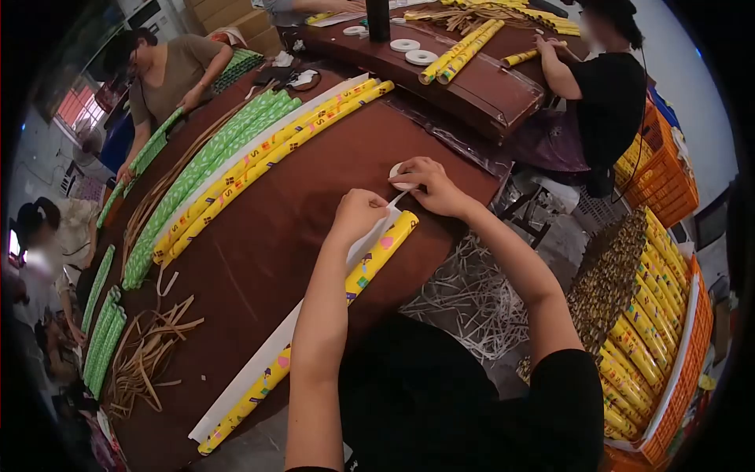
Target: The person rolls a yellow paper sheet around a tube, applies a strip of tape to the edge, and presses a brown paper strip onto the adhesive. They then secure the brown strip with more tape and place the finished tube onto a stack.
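Note:
A roll of yellow patterned wrapping paper (pixel 383 250) lies slantwise on the table in front of me, its white loose edge (pixel 250 376) partly unrolled along the left side. My left hand (pixel 362 214) is closed in a pinch above that edge, near the roll's far end. Between my hands runs a short pale strip of tape (pixel 399 197), its left end at my left fingertips. My right hand (pixel 431 187) has its fingers closed on a white roll of tape (pixel 396 170), just beyond the paper roll's far end. My left forearm hides part of the paper roll.
Yellow rolls (pixel 271 153) and green rolls (pixel 224 165) lie across the brown table (pixel 252 271). Brown strips (pixel 149 358) sit at left. An orange crate (pixel 680 377) of finished-looking yellow rolls stands right, beside paper shreds (pixel 480 291) on the floor. Co-workers sit around.

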`<act>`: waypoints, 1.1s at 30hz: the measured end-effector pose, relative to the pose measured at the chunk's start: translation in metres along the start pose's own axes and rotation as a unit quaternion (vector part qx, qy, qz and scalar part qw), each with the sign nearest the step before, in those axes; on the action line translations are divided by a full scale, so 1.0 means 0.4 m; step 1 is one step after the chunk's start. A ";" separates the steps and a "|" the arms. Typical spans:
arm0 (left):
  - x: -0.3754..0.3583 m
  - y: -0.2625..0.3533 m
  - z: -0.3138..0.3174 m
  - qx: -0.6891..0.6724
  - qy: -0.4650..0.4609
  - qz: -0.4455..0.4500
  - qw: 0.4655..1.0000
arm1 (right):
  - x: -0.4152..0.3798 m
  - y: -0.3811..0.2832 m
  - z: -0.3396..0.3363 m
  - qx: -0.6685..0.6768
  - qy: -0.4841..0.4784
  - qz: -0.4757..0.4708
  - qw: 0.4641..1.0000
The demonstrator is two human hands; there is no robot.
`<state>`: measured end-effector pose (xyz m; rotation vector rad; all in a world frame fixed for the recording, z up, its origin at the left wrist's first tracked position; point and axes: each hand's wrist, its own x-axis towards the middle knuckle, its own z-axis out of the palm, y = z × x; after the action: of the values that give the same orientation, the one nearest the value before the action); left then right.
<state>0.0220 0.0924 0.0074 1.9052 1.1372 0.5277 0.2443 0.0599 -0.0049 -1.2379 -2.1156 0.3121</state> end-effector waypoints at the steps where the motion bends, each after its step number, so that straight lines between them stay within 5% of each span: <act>1: -0.002 0.003 -0.001 0.000 -0.001 -0.002 1.000 | 0.004 -0.006 -0.001 -0.002 -0.002 -0.009 1.000; 14: -0.007 0.035 0.003 0.036 0.005 -0.004 0.999 | 0.056 -0.032 -0.024 -0.046 -0.091 -0.092 0.990; 33: 0.016 0.002 0.029 0.018 -0.012 -0.006 1.000 | 0.015 -0.024 0.011 0.078 -0.034 -0.125 0.989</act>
<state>0.0339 0.0927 0.0012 1.9282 1.1498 0.4796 0.2328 0.0603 -0.0007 -0.8727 -2.2274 0.4046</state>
